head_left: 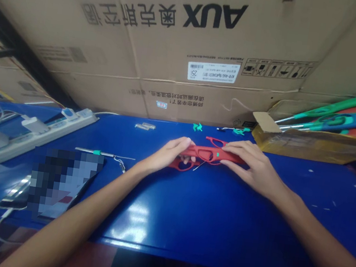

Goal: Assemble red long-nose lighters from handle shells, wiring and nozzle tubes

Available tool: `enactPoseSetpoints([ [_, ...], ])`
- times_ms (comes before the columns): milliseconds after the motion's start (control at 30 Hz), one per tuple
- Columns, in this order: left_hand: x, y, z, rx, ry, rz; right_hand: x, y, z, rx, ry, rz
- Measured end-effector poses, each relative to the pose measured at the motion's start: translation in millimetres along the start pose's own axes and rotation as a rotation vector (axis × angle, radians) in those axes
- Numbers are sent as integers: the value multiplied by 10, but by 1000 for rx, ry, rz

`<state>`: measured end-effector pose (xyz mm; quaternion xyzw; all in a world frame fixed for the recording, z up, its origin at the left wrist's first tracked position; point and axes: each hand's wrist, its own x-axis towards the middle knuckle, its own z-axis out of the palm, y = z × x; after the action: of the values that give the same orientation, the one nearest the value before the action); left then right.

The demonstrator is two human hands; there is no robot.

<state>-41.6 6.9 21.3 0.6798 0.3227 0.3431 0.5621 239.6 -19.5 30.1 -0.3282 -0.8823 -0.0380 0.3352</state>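
Note:
My left hand [175, 153] and my right hand [251, 165] are closed on opposite ends of a red plastic lighter casing [206, 154], held level just above the blue table. A small green piece shows in the casing near its trigger opening. Close by lie more red casing parts [184, 165], partly hidden by my left hand, and another red loop [215, 141] shows behind. A thin metal rod [199, 166] sticks out below the casing. Farther left is a metal lighter tube [104, 153] with a green collar and thin wires.
Green plastic triggers [198, 127] and clear pieces [146, 126] lie at the back, by a large cardboard box [142, 57]. An open carton [309, 145] at right holds several long lighters [339, 116]. A power strip [45, 132] and a blurred-out device [65, 184] are at left.

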Motion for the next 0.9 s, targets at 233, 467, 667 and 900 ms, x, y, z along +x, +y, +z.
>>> enactPoseSetpoints([
  [233, 2, 68, 11, 21, 30, 28, 21, -108, 88, -40, 47, -7],
  [467, 0, 50, -30, 42, 40, 39, -23, 9, 63, 31, 75, 59],
  [667, -1, 23, -21, 19, 25, 55, 0, -76, 77, 21, 62, 31],
  [900, 31, 1, -414, 206, 290, 53, -20, -4, 196, -42, 9, 164],
])
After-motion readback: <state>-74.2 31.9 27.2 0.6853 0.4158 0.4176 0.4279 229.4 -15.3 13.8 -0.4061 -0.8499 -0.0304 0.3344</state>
